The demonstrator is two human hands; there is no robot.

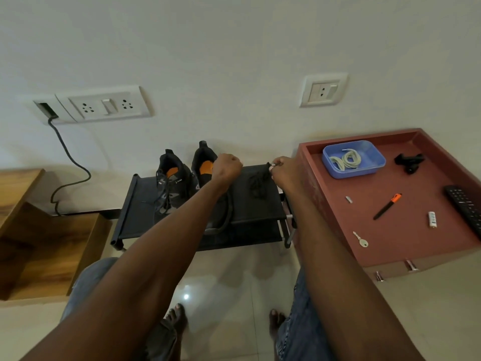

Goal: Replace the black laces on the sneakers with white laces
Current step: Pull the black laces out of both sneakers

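Two black sneakers with orange insoles stand on a black shoe rack [135, 204]. The left sneaker [169, 183] still carries black laces. My left hand [227, 166] is curled in a fist at the collar of the right sneaker [204, 162]; what its fingers hold is hidden. My right hand [282, 170] pinches the end of a loose black lace [256, 185], which lies bunched on the rack's top shelf. White laces [347, 160] lie coiled in a blue tray [374, 155] on the maroon table to the right.
The maroon table [390, 246] also holds a black clip, an orange-tipped pen [387, 205], a key, a remote [466, 207] and small white items. A wooden unit [39, 230] stands at the left. A cable [70, 162] hangs from the wall sockets. My knees and bare feet are below.
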